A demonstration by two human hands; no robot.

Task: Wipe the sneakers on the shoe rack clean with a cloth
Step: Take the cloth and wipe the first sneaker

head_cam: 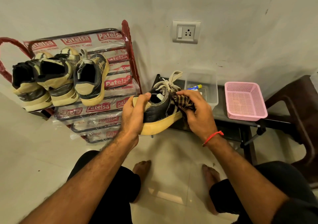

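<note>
left hand (133, 113) grips sneaker (160, 110); right hand (197, 113) seemingly presses cloth (183, 101).

Left grip (133, 114) and right grip (197, 113) both curled, clasping

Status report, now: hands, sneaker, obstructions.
Left hand grips sneaker at heel. Right hand presses cloth on its side. Three sneakers on rack. Nothing in the way.

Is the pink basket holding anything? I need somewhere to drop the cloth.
No, the pink basket on the dark bench shows only its bare mesh bottom.
</note>
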